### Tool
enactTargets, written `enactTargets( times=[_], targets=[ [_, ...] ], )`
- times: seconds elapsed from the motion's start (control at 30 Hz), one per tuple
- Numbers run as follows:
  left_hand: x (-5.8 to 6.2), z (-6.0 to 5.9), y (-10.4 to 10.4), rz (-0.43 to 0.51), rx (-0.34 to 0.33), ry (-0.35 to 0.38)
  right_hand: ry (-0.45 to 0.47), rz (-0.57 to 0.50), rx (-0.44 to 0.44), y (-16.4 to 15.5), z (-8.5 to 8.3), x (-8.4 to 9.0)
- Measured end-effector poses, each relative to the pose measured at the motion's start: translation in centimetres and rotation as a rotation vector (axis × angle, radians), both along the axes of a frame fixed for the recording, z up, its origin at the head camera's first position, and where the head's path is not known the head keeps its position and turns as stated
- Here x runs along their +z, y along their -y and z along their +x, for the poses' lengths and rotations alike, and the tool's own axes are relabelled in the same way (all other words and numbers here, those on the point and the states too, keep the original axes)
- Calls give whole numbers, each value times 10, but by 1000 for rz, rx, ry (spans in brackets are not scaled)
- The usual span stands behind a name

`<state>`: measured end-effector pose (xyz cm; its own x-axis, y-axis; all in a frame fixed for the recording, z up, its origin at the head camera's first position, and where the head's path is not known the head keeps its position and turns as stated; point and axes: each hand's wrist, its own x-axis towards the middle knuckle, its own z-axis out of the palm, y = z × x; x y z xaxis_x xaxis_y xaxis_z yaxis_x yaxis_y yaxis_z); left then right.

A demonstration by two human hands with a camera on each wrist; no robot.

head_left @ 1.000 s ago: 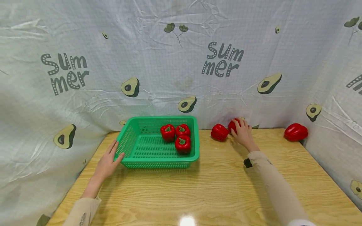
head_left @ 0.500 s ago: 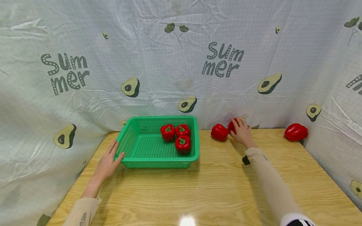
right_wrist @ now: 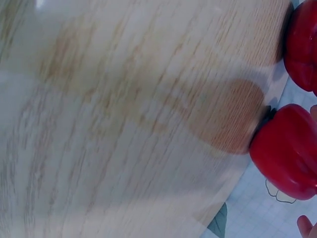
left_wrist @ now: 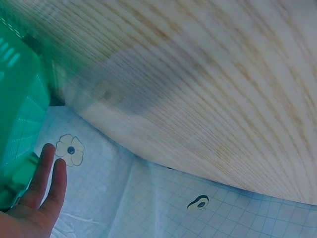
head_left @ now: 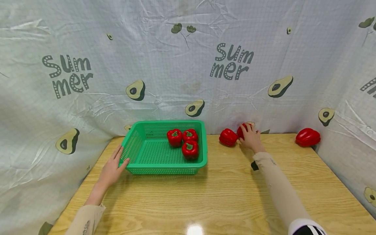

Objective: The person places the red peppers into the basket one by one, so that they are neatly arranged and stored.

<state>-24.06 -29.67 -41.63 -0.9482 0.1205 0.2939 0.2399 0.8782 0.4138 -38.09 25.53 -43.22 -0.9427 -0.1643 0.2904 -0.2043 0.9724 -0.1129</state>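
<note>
A green plastic basket (head_left: 164, 165) holds 3 red bell peppers (head_left: 190, 150) at its right side. My left hand (head_left: 110, 169) lies at the basket's left end, thumb near the front corner and fingers straight along the side; two extended fingers (left_wrist: 57, 186) show beside it in the left wrist view. At the back of the table, my right hand (head_left: 251, 139) spreads its bent fingers over another red bell pepper (right_wrist: 285, 151) and grips it, partly covering it. A second loose bell pepper (head_left: 228, 137) lies just left of that hand.
Another red bell pepper (head_left: 307, 137) lies at the table's far right corner. The wooden table (head_left: 235, 195) backs onto a printed cloth (head_left: 164, 65), which also rises along both sides.
My right hand has shifted slightly left over its bell pepper, and the right sleeve has moved a little left. My left hand, the basket and the other peppers stay in place.
</note>
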Motion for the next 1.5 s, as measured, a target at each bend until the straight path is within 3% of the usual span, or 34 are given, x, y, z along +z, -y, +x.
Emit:
enactTargets(
  times=[0.2,0.97,1.23,1.5],
  targets=[
    [0,0,0,-3,3,1,-46,43,-5,0,0,1],
    [0,0,0,9,2,-4,-137,9,1,-19,5,-2],
    [0,0,-1,6,2,-6,-87,-45,4,-24,12,0],
    [0,0,0,1,3,-1,-32,40,-16,-33,17,-4]
  ],
)
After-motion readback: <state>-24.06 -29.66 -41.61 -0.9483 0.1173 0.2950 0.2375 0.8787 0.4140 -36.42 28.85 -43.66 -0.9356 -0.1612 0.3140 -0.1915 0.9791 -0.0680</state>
